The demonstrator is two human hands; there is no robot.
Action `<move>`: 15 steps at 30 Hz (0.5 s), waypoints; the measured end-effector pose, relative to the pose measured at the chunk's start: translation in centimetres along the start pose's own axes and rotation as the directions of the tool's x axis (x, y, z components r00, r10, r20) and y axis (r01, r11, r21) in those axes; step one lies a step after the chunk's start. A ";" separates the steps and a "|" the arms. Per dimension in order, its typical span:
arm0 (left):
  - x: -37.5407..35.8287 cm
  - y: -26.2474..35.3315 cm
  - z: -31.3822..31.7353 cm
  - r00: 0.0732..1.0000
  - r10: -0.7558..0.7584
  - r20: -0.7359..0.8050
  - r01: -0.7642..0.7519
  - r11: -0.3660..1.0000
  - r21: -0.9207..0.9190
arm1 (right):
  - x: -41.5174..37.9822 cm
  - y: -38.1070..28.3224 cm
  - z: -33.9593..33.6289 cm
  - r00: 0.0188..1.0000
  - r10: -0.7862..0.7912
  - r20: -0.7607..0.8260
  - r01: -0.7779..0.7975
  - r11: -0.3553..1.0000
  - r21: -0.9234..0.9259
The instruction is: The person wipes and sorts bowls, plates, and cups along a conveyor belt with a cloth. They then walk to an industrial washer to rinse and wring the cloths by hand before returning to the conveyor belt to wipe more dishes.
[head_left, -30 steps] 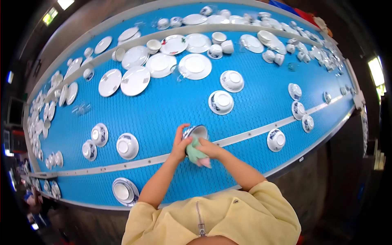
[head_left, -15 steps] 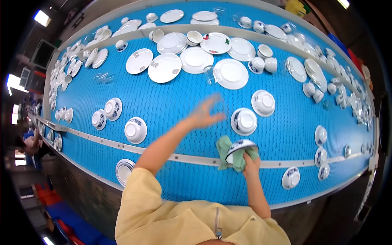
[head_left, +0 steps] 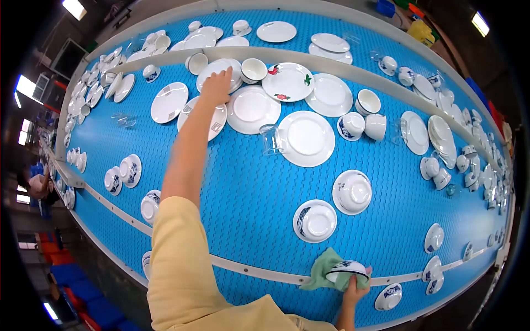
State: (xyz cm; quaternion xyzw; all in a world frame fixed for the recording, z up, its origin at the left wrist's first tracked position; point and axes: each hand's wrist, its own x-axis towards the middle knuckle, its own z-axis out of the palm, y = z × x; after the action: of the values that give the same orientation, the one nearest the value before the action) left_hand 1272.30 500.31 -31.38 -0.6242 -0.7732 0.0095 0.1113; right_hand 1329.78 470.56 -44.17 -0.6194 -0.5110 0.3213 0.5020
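Observation:
My left hand (head_left: 217,87) is stretched far forward over a white plate (head_left: 231,65), fingers extended and apparently holding nothing. Beside its fingertips is a white cup (head_left: 254,70); another cup (head_left: 196,63) stands just left of it. A plate (head_left: 218,120) lies partly hidden under my forearm. Low at the right, my right hand (head_left: 355,292) grips a blue-patterned white bowl (head_left: 346,268) together with a green cloth (head_left: 326,266). Just beyond, two bowls rest upside down, one nearer (head_left: 315,221) and one farther (head_left: 353,192).
A blue perforated belt (head_left: 248,193) carries the dishes, with a white rail (head_left: 265,274) along the near side and another divider (head_left: 309,59) farther back. A glass (head_left: 271,139) lies beside a plate (head_left: 307,138). Several cups and bowls spread rightward. A person (head_left: 38,185) is at far left.
My left hand has reached forward and left, from above the middle of the belt to the plates and cups. My right hand still holds the bowl and cloth, now lower in view.

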 end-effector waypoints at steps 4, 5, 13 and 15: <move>0.6 -3.6 1.7 0.890 0.160 -0.427 -0.053 0.966 0.251 | 1.6 1.4 -2.5 0.994 0.106 0.022 -0.106 0.994 0.004; 0.8 -4.0 0.9 0.902 -0.065 -0.426 0.083 0.996 0.024 | 2.1 1.1 -2.9 0.998 0.047 0.035 -0.046 0.999 -0.027; -7.7 -7.5 -3.0 0.560 -0.820 -0.120 0.053 0.180 -0.982 | 5.2 5.5 -8.4 0.994 0.091 0.064 -0.090 0.996 -0.022; -13.2 -4.0 -4.3 0.644 -0.762 0.070 -0.202 -0.258 -0.945 | 6.6 6.6 -9.4 0.991 0.093 0.093 -0.090 0.995 -0.036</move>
State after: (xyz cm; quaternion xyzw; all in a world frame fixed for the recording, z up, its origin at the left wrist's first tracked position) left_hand 1271.79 486.10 -28.69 -0.1986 -0.5394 -0.8035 -0.1549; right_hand 1342.15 474.29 -46.95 -0.6342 -0.5102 0.3647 0.4522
